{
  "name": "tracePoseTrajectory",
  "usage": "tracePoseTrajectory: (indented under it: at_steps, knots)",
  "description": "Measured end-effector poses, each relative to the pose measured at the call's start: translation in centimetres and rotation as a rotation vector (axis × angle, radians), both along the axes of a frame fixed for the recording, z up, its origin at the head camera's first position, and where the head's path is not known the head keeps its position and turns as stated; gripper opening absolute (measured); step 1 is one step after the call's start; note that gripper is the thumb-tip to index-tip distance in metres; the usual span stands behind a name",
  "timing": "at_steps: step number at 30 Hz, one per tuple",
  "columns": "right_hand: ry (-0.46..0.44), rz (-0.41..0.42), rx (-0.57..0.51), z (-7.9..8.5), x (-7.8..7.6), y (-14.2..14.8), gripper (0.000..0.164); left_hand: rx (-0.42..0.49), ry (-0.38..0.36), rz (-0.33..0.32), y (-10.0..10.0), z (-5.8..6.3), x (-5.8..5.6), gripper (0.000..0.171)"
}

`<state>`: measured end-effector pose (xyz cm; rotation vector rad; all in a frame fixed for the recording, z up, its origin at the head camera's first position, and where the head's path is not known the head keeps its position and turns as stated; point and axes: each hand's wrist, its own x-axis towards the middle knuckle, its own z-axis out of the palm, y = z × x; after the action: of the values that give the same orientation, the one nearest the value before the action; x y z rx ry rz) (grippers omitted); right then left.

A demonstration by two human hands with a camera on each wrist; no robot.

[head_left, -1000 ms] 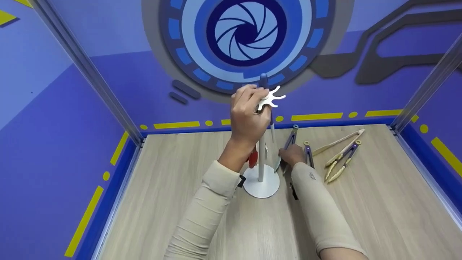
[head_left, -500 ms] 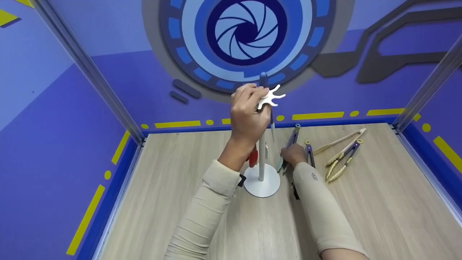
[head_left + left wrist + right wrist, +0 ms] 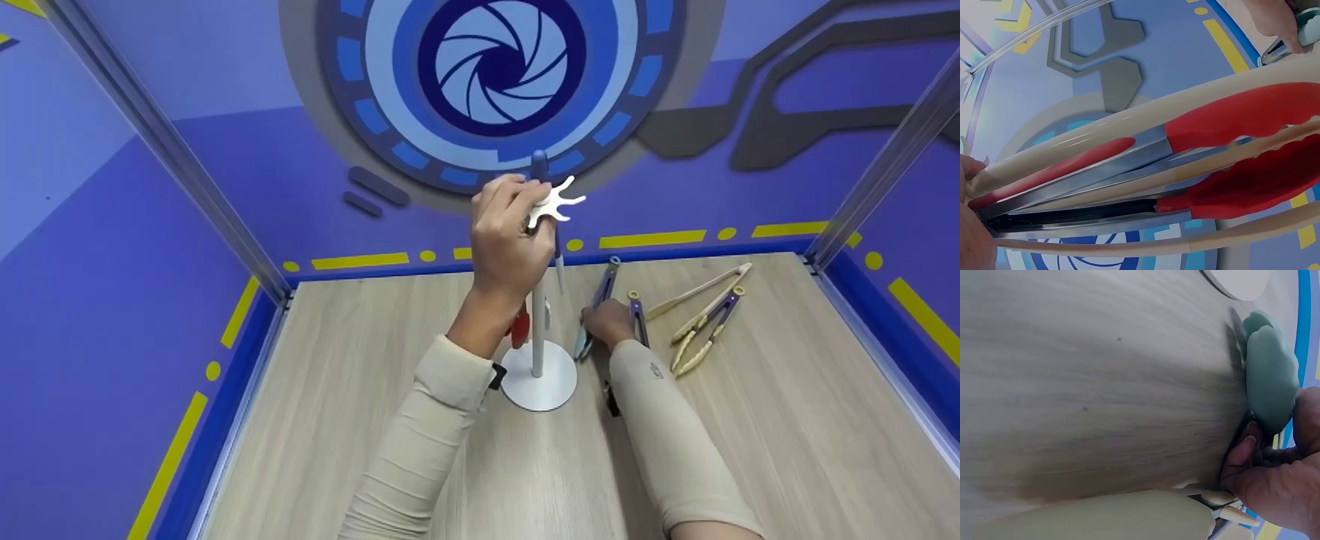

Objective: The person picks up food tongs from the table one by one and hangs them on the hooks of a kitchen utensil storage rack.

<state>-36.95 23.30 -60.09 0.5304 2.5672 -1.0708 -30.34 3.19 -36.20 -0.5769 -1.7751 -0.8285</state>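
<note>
The left hand [image 3: 508, 232] is raised at the centre, its fingers curled round the top of a stand [image 3: 538, 330], beside the white hooks [image 3: 553, 204]. Red-tipped tongs [image 3: 520, 328] hang along the pole below it. The stand's round white base [image 3: 538, 390] sits on the worktop [image 3: 360, 420]. To its right, the right hand [image 3: 609, 322] grips mint-tipped tongs [image 3: 607, 283] with curled fingers; their tips point to the near side, close to the base, and their ringed end lies toward the far edge. Further right lie dark-handled tongs [image 3: 637, 315], cream tongs [image 3: 697, 289] and yellow-tipped tongs [image 3: 721, 319], the last with its arms spread.
</note>
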Motion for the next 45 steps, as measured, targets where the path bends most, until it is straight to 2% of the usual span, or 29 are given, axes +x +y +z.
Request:
tracePoseTrajectory:
  at_steps: [17,25,28,32,38,45]
  knots:
    - [-0.01,0.018,-0.012,-0.6,-0.1,0.7,0.033,-0.001,-0.016,0.001,-0.1,0.1,0.0,0.015]
    - [-0.013,0.02,-0.095,0.2,1.0,1.4,0.062,-0.003,-0.009,0.007,-0.1,0.0,0.0,0.015]
    - [-0.019,0.023,-0.136,0.5,1.4,1.5,0.068,0.0,-0.016,0.005,-0.1,0.0,0.0,0.015]
    - [-0.022,0.028,-0.167,0.9,1.8,1.3,0.066,0.004,-0.022,0.005,-0.1,-0.1,0.0,0.016]
    - [-0.005,0.025,-0.169,1.5,2.3,1.0,0.054,-0.002,-0.025,0.004,0.0,-0.2,0.0,0.015]
    - [0.105,0.081,-0.182,1.9,3.2,0.8,0.053,-0.01,-0.019,0.012,-0.2,-0.1,0.1,0.015]
